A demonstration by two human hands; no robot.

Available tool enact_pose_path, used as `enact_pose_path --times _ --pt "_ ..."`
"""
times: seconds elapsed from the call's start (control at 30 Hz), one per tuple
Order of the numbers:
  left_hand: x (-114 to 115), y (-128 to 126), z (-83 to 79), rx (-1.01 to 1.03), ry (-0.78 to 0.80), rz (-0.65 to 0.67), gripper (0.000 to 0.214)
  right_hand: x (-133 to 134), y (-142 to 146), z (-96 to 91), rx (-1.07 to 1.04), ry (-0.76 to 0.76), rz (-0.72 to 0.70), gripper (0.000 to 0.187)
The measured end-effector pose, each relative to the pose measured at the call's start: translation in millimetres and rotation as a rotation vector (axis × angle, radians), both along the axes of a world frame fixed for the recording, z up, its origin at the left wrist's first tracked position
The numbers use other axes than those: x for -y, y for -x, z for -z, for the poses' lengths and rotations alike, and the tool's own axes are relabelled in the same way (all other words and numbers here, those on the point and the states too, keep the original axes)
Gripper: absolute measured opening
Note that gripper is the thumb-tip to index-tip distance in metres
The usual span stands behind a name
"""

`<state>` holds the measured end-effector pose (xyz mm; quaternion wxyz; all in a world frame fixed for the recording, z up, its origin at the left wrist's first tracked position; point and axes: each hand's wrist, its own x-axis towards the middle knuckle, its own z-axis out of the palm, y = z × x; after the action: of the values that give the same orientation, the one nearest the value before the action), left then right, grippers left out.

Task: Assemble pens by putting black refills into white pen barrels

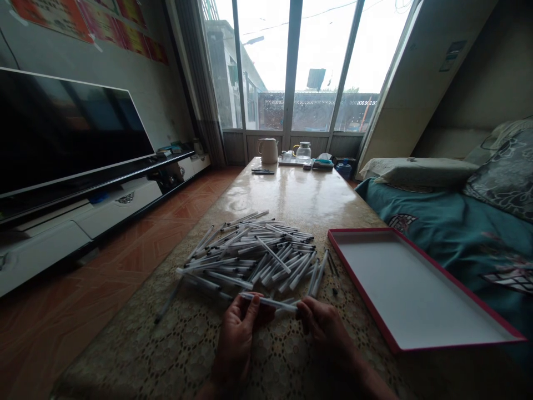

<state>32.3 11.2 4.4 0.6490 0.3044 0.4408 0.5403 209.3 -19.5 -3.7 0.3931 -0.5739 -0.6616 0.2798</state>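
Note:
Between my two hands lies a white pen [277,303], held nearly level above the near part of the table. My left hand [241,328] is closed around its left end, thumb on top. The fingers of my right hand [322,322] pinch its right end, which they hide. Just beyond, a loose pile of white pens [250,253] with dark ends spreads over the patterned tablecloth [175,355]. Several thin dark sticks [332,263] and a small black piece [335,291] lie right of the pile.
A shallow box lid [416,289] with a pink rim lies at the right. A kettle [268,151], a glass jug [303,151] and a tissue pack [322,162] stand at the table's far end. A bed or sofa [449,222] borders the right side; a TV [70,128] is left.

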Motion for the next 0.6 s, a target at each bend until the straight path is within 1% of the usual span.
enact_pose_path --times 0.13,0.17,0.23,0.33,0.4,0.5,0.53,0.6 --pt "-0.3 0.7 -0.1 0.005 0.009 0.004 0.032 1.0 -0.3 -3.8 -0.015 0.024 0.031 0.025" --pt "-0.5 0.8 0.2 0.007 0.010 0.005 0.032 1.3 -0.6 -4.5 -0.007 0.031 0.033 0.024" --pt "-0.8 0.8 0.7 0.005 0.012 0.008 0.033 1.7 -1.6 -4.3 0.036 0.035 0.027 0.028" --pt "-0.5 0.0 0.6 0.002 0.011 -0.006 0.034 1.7 -2.9 -2.0 0.103 0.014 0.024 0.042" --pt "0.0 -0.4 0.3 0.006 0.009 -0.012 0.034 1.6 -3.0 -1.4 0.106 0.012 0.029 0.039" --pt "0.1 0.0 0.6 0.010 0.007 0.003 0.033 1.6 -2.7 -2.3 0.075 0.019 0.038 0.028" --pt "-0.1 0.3 0.8 0.007 0.007 0.009 0.033 1.5 -2.7 -2.4 0.079 0.018 0.041 0.028" --pt "-0.7 0.8 1.2 -0.003 0.007 0.016 0.034 1.4 -2.8 -1.9 0.111 0.007 0.043 0.034"
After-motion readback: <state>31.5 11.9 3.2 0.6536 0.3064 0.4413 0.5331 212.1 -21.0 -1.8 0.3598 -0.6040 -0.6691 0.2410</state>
